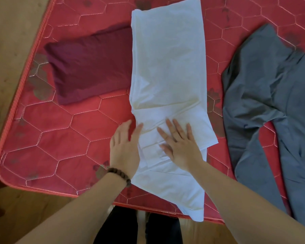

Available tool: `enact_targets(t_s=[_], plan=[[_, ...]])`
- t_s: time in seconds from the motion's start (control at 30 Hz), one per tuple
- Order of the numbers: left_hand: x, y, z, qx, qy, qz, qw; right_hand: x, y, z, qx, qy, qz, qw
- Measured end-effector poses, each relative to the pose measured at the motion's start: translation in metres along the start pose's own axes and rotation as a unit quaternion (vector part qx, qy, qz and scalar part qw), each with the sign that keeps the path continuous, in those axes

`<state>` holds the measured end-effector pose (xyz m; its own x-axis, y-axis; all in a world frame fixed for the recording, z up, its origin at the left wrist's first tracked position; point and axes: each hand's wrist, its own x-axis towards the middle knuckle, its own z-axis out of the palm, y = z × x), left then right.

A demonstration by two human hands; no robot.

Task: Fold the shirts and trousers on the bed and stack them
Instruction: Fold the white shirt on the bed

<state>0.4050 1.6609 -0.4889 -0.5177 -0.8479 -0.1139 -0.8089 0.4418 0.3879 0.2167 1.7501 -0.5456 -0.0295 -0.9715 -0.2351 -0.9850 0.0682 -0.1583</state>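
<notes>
The white garment (167, 71) lies in the middle of the bed (63, 124), folded into a long strip whose long axis runs straight away from the person, from the near edge of the mattress to the far side. Both hands are at its near third. The right hand (179, 143) lies flat on the cloth, fingers straight and spread, pressing a folded flap down. The left hand (124, 147) is also flat with fingers extended; it rests at the strip's left edge, partly on the mattress, fingertips touching the cloth. Neither hand grips anything. A folded maroon garment (90, 67) sits just left of the strip, touching its left edge. Unfolded grey trousers (271, 103) lie to the right, apart from the strip. Judgement: the lengthwise fold appears done, and the next fold should bring one end over the other along the long axis. The near end lies close below both hands; the far end is well beyond reach without leaning. The stack would likely start on the maroon piece, nearer the left hand.
</notes>
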Motion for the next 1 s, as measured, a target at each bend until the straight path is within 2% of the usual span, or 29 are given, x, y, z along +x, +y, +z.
enact_targets(t_s=[0.03, 0.07, 0.13, 0.2, 0.33, 0.4, 0.5, 0.67, 0.77, 0.87, 0.93, 1.0], plan=[[0.001, -0.010, 0.002, 0.077, -0.039, 0.101, 0.991, -0.001, 0.006, 0.000, 0.002, -0.005, -0.004, 1.000], [0.004, -0.021, 0.004, 0.144, -0.092, 0.193, 0.966, -0.003, 0.013, -0.003, 0.004, -0.008, -0.005, 1.000], [0.013, -0.036, 0.001, 0.235, -0.193, 0.320, 0.897, -0.010, 0.033, -0.012, 0.004, -0.004, -0.002, 1.000], [0.027, -0.045, -0.006, 0.260, -0.241, 0.369, 0.859, -0.025, 0.061, -0.024, -0.010, -0.005, -0.012, 1.000], [0.050, -0.052, -0.011, 0.289, -0.244, 0.421, 0.824, -0.061, 0.107, -0.042, -0.043, -0.049, -0.044, 0.997], [0.060, -0.056, -0.006, 0.270, -0.231, 0.442, 0.824, -0.068, 0.112, -0.046, -0.063, -0.067, -0.063, 0.994], [0.068, -0.055, -0.001, 0.242, -0.210, 0.458, 0.829, -0.061, 0.104, -0.042, -0.064, -0.044, -0.094, 0.993], [0.068, -0.054, -0.001, 0.149, -0.269, 0.400, 0.864, -0.040, 0.080, -0.032, 0.017, -0.078, -0.110, 0.991], [0.070, -0.035, -0.021, 0.015, -0.361, 0.281, 0.889, -0.037, 0.077, -0.052, 0.129, -0.139, -0.079, 0.979], [0.075, -0.019, -0.048, -0.146, -0.463, 0.094, 0.869, -0.037, 0.072, -0.091, 0.291, -0.282, 0.026, 0.914], [0.086, -0.021, -0.043, -0.248, -0.466, -0.052, 0.848, -0.032, 0.079, -0.118, 0.389, -0.350, 0.101, 0.846], [0.100, -0.034, -0.031, -0.274, -0.439, -0.180, 0.837, -0.020, 0.093, -0.127, 0.498, -0.337, 0.183, 0.778]])
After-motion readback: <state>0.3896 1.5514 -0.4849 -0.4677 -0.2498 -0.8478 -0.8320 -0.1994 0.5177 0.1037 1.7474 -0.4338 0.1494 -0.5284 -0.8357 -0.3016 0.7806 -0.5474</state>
